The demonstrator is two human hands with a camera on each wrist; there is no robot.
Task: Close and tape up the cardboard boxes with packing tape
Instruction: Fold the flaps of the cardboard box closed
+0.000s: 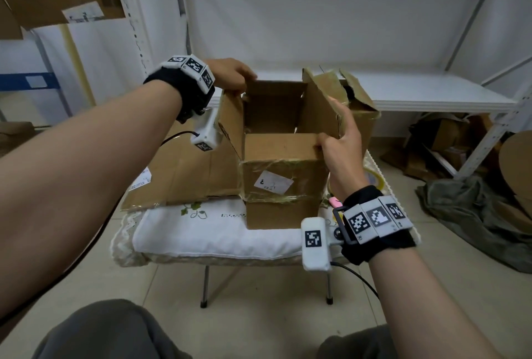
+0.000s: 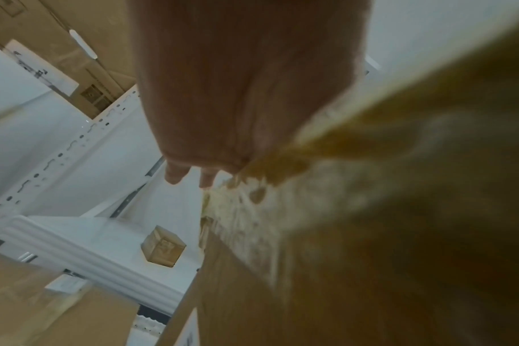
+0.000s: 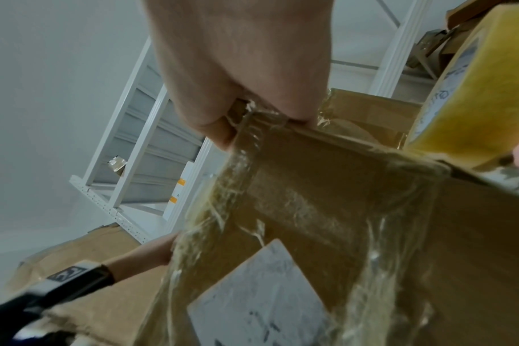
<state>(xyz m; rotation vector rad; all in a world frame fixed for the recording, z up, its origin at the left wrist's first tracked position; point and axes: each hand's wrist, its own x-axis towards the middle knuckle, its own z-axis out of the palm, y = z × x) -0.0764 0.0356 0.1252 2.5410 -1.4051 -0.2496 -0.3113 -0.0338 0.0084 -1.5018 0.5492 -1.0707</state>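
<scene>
An open brown cardboard box (image 1: 282, 174) with old tape and a white label stands on the cloth-covered small table (image 1: 216, 229). My left hand (image 1: 230, 75) grips the top edge of its left flap (image 2: 371, 210); only two fingertips (image 2: 175, 175) show in the left wrist view. At the near right corner, my right hand (image 1: 341, 142) pinches the flaps, thumb on the near flap and fingers up along the right one. The right wrist view shows this hand (image 3: 237, 70) holding the taped cardboard edge (image 3: 326, 187). A yellowish packing tape roll (image 1: 375, 178) (image 3: 471, 93) lies on the table behind my right wrist.
A second, torn open box (image 1: 358, 99) stands right behind the first. Flattened cardboard (image 1: 187, 174) lies on the table's left half. A white shelf (image 1: 417, 90) runs behind, with boxes under it. A heap of grey cloth (image 1: 466, 209) lies on the floor at right.
</scene>
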